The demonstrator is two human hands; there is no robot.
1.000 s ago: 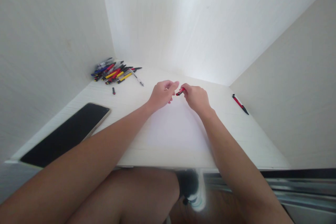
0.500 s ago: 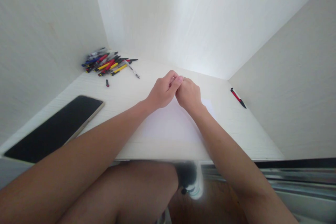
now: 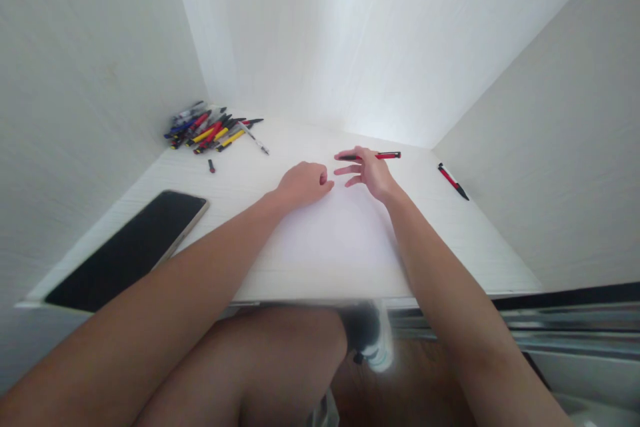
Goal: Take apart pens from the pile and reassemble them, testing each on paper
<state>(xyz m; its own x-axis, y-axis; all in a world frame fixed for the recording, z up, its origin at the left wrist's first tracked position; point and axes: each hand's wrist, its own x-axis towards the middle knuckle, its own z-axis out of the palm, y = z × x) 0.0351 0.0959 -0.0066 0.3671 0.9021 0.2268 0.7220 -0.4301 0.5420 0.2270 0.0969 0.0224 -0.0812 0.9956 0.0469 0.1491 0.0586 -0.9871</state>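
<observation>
My right hand point(image 3: 373, 172) holds a red and black pen point(image 3: 390, 155) sideways near the index finger, with the other fingers spread. The pen's black end points left and its red end sticks out to the right. Just left of it, my left hand point(image 3: 303, 185) rests with its fingers curled in and the thumb towards the right hand. Whatever those curled fingers may hold is hidden. The two hands are slightly apart. Below them lies a white sheet of paper point(image 3: 340, 233) on the white desk point(image 3: 295, 283).
A heap of pens point(image 3: 207, 132) in several colours lies in the back left corner, with a clear pen point(image 3: 259, 141) beside it. Nearer are a small dark piece point(image 3: 211, 166) and a black phone point(image 3: 130, 247). Another red pen point(image 3: 453, 181) lies by the right wall point(image 3: 550, 133).
My hands were clasped together and have come apart. The red and black pen now shows in my right hand, whose fingers have spread. My left hand has drawn slightly nearer, and the camera view has shifted.
</observation>
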